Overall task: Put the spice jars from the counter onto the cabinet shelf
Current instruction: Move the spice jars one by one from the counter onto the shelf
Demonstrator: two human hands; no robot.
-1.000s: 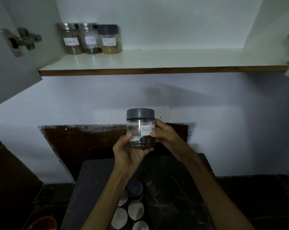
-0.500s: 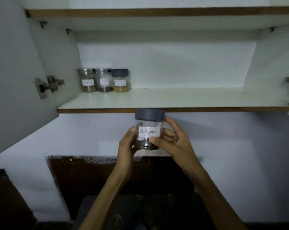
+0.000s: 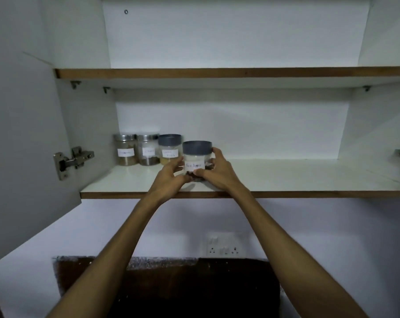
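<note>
Reaching up into the open cabinet, I've got both hands on the black pepper jar (image 3: 197, 160). My left hand (image 3: 171, 177) cups its lower left side, fingers (image 3: 176, 162) curled against the clear wall, and my right hand (image 3: 219, 173) wraps the right side, with fingertips up near the grey lid (image 3: 197, 147) and the thumb pressed just under the white label. So both sets of fingers are closed around this one jar. It stands upright over the lower shelf (image 3: 286, 180), toward the left half and a little in from the front edge. My hands hide its base, so I cannot tell whether it is touching the board or just above it. Dark peppercorns show low in the jar between my thumbs.

Just to its left, further back against the rear wall, three jars stand in a tight row. The nearest is a grey-lidded jar (image 3: 169, 149) with a pale yellowish fill, close beside the one I'm holding, though I cannot tell if they touch. Then comes a steel-lidded jar (image 3: 148, 149) with dark contents, and another steel-lidded jar (image 3: 125, 149) in the corner. Each has a white label, too blurred to read.

The upper shelf (image 3: 217, 73) runs across above. The left door (image 3: 22, 134) hangs open with its hinge (image 3: 72, 160) showing. Below the cabinet, a white switch plate (image 3: 226, 245) sits on the wall.
</note>
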